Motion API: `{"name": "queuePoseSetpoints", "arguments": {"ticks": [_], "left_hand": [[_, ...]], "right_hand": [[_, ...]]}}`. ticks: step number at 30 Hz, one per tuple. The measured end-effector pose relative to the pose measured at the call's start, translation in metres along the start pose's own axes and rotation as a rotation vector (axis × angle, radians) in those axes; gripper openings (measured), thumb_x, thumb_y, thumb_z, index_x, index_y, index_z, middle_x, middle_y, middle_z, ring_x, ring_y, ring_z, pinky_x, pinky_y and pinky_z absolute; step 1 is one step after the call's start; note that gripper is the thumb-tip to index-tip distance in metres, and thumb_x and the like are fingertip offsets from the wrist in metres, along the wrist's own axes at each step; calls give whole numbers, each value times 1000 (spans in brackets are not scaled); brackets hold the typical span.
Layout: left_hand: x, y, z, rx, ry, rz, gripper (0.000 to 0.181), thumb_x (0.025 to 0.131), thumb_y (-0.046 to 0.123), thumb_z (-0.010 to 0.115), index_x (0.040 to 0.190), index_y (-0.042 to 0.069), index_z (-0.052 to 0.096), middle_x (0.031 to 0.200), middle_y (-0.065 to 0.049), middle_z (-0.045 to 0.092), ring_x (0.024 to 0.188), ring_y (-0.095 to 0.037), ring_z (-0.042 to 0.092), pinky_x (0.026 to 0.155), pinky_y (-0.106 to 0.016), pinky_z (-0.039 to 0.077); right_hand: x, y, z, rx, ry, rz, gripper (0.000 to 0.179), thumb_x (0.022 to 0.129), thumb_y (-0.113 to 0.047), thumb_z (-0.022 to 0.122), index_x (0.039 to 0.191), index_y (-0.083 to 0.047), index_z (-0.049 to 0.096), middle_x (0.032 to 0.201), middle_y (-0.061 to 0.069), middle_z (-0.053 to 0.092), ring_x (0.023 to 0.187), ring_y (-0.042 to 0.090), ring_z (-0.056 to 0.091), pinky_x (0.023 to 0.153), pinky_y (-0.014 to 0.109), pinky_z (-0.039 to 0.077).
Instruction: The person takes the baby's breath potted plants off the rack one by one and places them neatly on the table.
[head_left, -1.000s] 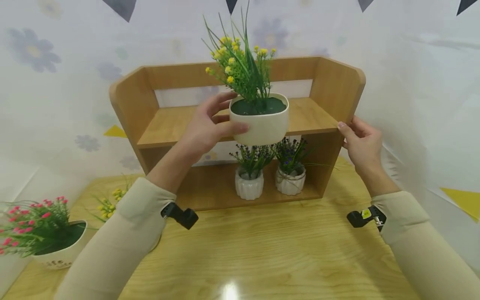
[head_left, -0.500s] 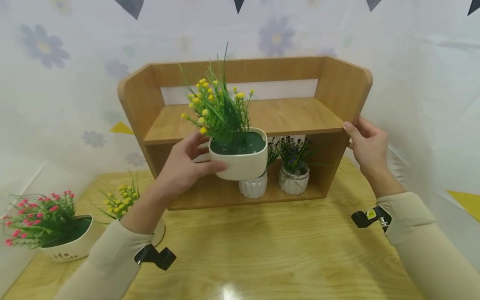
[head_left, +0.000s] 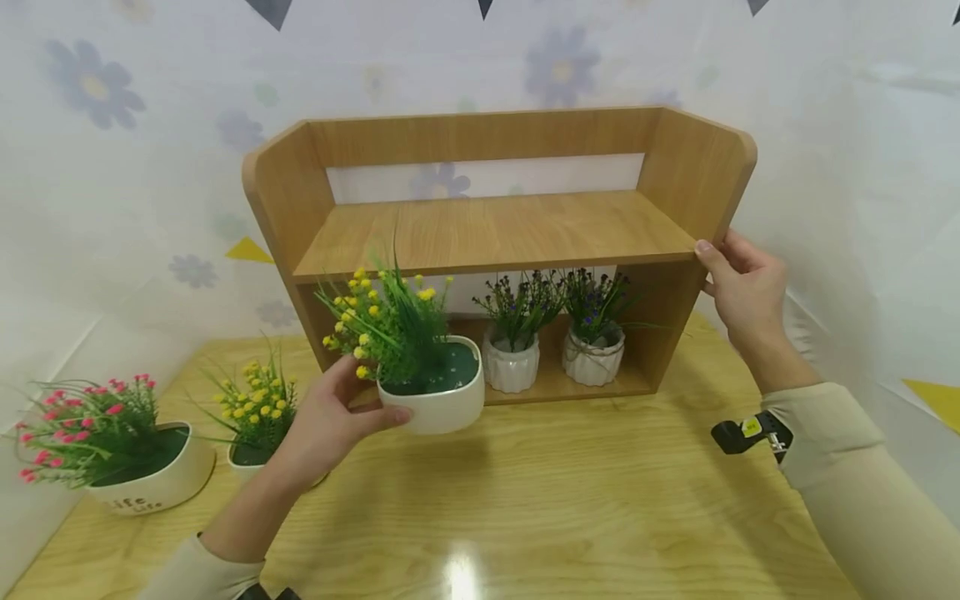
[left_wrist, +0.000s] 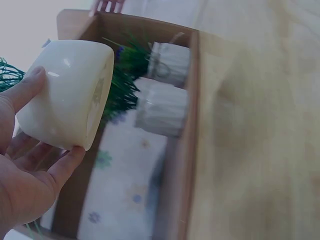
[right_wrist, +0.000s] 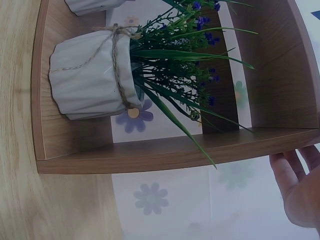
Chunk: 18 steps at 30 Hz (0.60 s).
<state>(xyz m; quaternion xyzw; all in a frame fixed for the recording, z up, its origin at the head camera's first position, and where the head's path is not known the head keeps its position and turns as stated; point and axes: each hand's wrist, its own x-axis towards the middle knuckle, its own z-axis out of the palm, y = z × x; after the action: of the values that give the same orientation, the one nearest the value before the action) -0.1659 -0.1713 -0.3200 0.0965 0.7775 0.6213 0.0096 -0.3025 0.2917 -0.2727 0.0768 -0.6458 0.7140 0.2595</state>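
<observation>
In the head view my left hand (head_left: 330, 421) grips the left end of a cream oval flowerpot (head_left: 435, 410) with yellow artificial flowers and long green blades. The pot is held in front of the lower compartment of a wooden shelf (head_left: 480, 229), with its base apart from the table. In the left wrist view my thumb presses one side of the flowerpot (left_wrist: 67, 95) while fingers reach under it. My right hand (head_left: 750, 287) holds the shelf's right side panel, thumb at the front edge; its other fingers are partly hidden behind the panel.
Two white ribbed pots (head_left: 512, 367) (head_left: 594, 358) with purple flowers stand in the lower compartment. On the table (head_left: 570, 500) at left are a cream pot (head_left: 161, 487) with pink flowers and a pot of yellow flowers (head_left: 255, 404), partly behind my left arm.
My left hand has brought the flowerpot down and to the left, from in front of the upper shelf to in front of the lower compartment. My right hand keeps its hold on the shelf.
</observation>
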Motion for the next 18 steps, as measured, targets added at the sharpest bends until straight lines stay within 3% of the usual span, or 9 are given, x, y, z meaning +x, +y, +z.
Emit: {"name": "queuePoseSetpoints", "arguments": {"ticks": [7, 18], "left_hand": [[-9, -33, -7, 48, 27, -32, 73, 80, 16, 87, 142, 12, 50, 139, -13, 54, 128, -33, 53, 93, -37, 54], [-19, -70, -6, -12, 38, -76, 81, 79, 10, 87, 147, 7, 45, 150, -14, 45, 139, -36, 42, 99, -35, 50]], "right_hand": [[-1, -1, 0, 0, -1, -5, 46, 91, -14, 75, 135, -2, 63, 107, -2, 73, 95, 9, 68, 69, 19, 56], [-3, -3, 1, -26, -7, -2, 47, 92, -16, 75, 136, -4, 63, 115, 2, 71, 101, 10, 67, 71, 19, 56]]}}
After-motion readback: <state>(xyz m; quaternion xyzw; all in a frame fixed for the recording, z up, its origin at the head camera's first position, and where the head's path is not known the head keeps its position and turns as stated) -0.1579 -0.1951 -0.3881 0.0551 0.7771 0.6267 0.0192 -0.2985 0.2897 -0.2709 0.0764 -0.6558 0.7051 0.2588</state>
